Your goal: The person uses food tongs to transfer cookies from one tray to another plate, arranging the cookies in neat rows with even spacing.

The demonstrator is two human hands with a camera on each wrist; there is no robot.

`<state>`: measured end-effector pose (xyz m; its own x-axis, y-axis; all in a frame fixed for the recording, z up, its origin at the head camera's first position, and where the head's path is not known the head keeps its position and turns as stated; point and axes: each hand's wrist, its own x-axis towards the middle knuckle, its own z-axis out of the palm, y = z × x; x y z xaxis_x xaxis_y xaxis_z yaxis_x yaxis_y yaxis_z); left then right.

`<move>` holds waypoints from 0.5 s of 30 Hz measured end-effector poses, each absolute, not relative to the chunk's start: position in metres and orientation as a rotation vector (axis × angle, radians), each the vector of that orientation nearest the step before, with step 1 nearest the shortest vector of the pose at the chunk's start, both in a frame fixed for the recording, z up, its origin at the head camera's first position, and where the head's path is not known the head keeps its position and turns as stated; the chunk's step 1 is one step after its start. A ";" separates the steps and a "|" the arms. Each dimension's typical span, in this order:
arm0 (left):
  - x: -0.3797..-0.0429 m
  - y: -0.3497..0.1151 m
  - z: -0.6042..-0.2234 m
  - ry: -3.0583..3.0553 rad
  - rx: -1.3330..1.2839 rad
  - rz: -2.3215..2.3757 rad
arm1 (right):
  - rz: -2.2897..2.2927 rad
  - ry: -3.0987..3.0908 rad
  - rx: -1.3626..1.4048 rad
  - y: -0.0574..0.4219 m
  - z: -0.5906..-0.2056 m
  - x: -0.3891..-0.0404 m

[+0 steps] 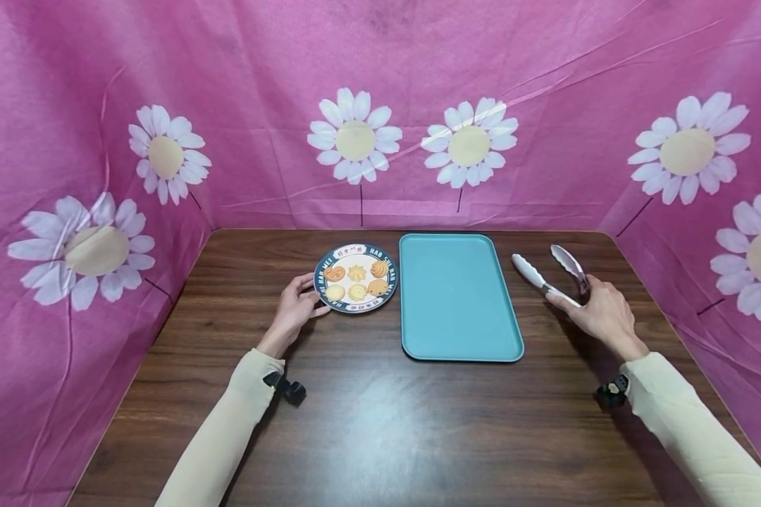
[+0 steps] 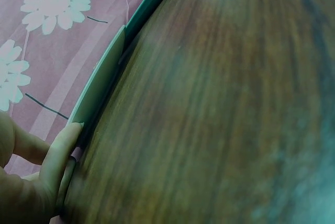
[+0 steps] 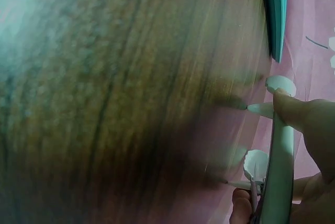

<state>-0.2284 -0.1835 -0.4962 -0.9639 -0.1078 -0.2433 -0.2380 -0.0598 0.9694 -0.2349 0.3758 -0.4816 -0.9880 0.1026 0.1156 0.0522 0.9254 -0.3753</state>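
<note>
A round plate (image 1: 356, 308) with a dark blue and white patterned rim carries several cookies (image 1: 356, 273) in two rows. At its left edge, my left hand (image 1: 292, 311) holds the rim; the left wrist view shows a finger against the edge of the plate (image 2: 98, 90). My right hand (image 1: 604, 315) grips metal tongs (image 1: 530, 272) on the right, around their arms near the joined end. The tongs' scalloped tips stand apart, with nothing between them, pointing toward the back of the table.
A teal rectangular tray (image 1: 459, 303) lies bare between the plate and the tongs, close beside the plate's right rim. Everything is on a brown wood-grain table (image 1: 380, 422). A pink cloth (image 1: 260, 105) printed with white daisies stands behind and at both sides.
</note>
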 end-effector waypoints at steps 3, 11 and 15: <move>-0.229 -0.183 -0.497 2.090 -0.378 2.189 | 0.560 -2.969 -0.123 0.377 -0.480 -0.234; -0.230 -0.183 -0.496 2.090 -0.376 2.176 | 0.517 -2.992 -0.093 0.377 -0.477 -0.232; -0.230 -0.184 -0.495 2.080 -0.392 2.179 | 0.503 -2.991 -0.070 0.375 -0.476 -0.232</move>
